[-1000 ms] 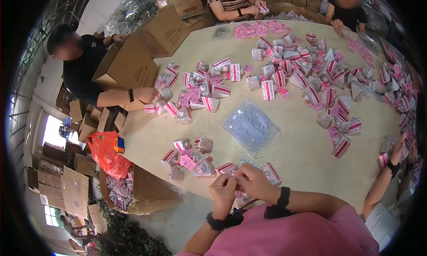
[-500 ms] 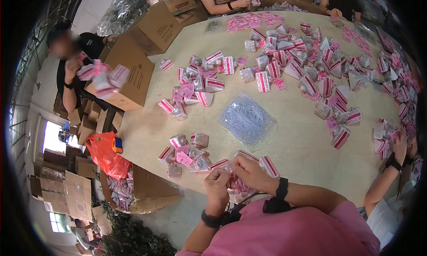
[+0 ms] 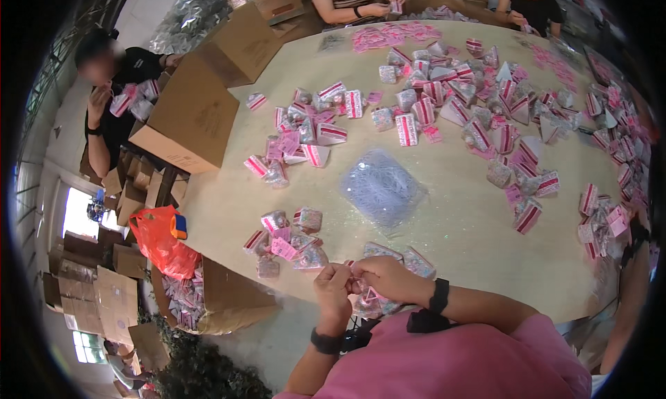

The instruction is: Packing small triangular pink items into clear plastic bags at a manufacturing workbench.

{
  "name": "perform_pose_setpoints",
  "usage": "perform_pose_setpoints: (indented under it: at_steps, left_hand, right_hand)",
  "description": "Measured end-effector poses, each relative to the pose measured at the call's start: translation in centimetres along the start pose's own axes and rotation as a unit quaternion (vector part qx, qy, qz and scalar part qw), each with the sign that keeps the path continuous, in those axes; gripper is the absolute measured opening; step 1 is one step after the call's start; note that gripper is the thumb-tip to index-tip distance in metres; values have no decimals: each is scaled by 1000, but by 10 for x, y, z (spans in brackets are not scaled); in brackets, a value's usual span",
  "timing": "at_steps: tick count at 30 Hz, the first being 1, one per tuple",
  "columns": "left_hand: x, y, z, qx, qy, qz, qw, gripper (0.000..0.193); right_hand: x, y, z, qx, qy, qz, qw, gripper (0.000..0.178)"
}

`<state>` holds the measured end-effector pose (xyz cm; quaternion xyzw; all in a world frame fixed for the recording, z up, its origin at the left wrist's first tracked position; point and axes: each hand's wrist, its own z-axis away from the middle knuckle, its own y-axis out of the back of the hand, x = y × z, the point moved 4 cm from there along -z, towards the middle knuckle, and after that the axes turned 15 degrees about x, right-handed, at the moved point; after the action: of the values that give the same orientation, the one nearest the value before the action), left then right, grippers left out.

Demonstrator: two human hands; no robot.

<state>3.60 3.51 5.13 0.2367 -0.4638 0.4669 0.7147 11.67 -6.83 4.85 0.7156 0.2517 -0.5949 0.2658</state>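
At the near table edge, my left hand (image 3: 334, 288) and my right hand (image 3: 390, 277) meet with fingertips pinched together. What they pinch is small and mostly covered by the fingers. Just below them hangs a cluster of clear packets with pink tags (image 3: 374, 303), partly hidden by my right hand. Two more clear packets (image 3: 418, 262) lie on the table right beyond my right hand. Left of my left hand sits a small pile of filled packets with pink labels (image 3: 305, 243). Farther in lies a clear bag of thin pale strands (image 3: 383, 191).
Many pink-and-white packets (image 3: 451, 87) spread over the far table (image 3: 458, 212). An open cardboard box (image 3: 187, 125) stands at the left edge, a person behind it holding packets. Below it, a red plastic bag (image 3: 163, 239) rests on a box of packets. Co-workers sit opposite; another arm shows at right.
My hands stay together, the right fingers curling in closer. The person at left has brought the bunch of packets nearer the body. At right, the co-worker's hand has drawn back from the packets.
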Motion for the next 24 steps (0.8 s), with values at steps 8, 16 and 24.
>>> perform_pose_setpoints:
  at_steps: [8, 16, 24]
  left_hand:
    - [1, 2, 9, -100, 29, -58, 993, 13]
    - [0, 18, 9, -187, 71, 7, 980, 14]
    - [14, -11, 21, -232, -49, 126, 963, 18]
  right_hand:
    - [0, 7, 6, -44, -105, -86, 990, 10]
    - [-31, 24, 0, -24, 23, -92, 995, 6]
    - [-44, 23, -9, -99, -200, -250, 942, 9]
